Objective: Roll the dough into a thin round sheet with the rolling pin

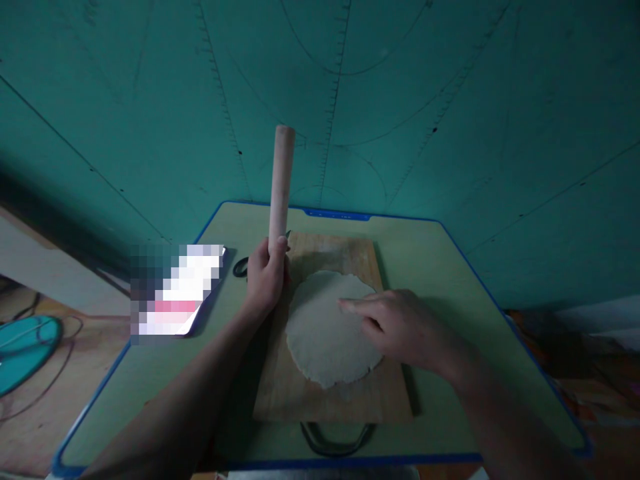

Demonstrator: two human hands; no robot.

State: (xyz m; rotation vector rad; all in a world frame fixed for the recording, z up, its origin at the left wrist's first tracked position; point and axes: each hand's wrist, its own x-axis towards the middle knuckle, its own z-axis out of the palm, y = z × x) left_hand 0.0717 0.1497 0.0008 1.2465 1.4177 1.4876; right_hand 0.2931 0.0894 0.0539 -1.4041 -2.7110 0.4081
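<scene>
My left hand (pixel 270 270) is wrapped round the lower end of a wooden rolling pin (pixel 283 177), which it holds nearly upright at the left edge of the cutting board (pixel 333 252). On the board lies a flat, roughly round sheet of dough (pixel 325 333) with a slightly cracked edge. Over the right part of the dough is my right hand (pixel 395 320), its index finger stretched out towards the middle and its other fingers curled. That hand holds nothing I can see. Whether the fingertip touches the dough, I cannot tell.
A bright-screened device (pixel 185 290), blurred out, lies left of the board. The black loop of a scissors-like tool (pixel 241 268) shows beside my left hand. The board's dark handle (pixel 337 450) faces me. The blue-edged table (pixel 420 250) stands against a green wall (pixel 425 87).
</scene>
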